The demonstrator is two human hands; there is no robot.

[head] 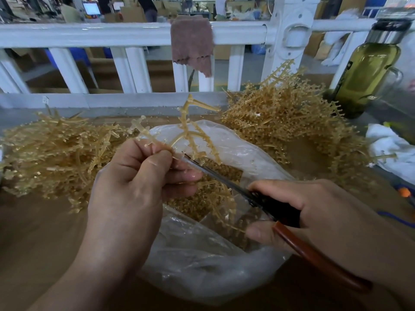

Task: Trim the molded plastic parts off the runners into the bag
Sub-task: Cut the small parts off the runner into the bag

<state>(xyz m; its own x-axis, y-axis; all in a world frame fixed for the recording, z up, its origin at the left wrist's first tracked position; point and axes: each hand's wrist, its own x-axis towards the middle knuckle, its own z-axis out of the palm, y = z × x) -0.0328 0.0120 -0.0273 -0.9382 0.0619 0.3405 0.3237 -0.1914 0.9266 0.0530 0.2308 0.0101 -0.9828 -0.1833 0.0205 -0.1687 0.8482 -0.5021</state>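
Observation:
My left hand [134,182] pinches a tan translucent runner [186,129] and holds it over the mouth of a clear plastic bag [202,261]. Its branches stick up and to the right. My right hand [314,212] grips scissors [265,200] with black and red-brown handles. Their blade tips sit against the runner just beside my left fingertips. Small tan trimmed parts [215,176] lie heaped inside the bag.
Cut runners [51,153] are piled at the left, and a taller heap of runners with parts [287,117] rises at the right. A green bottle [368,72] stands at the far right. White railing [134,34] with a brown cloth [193,43] runs behind. White cloth [390,151] lies at the right edge.

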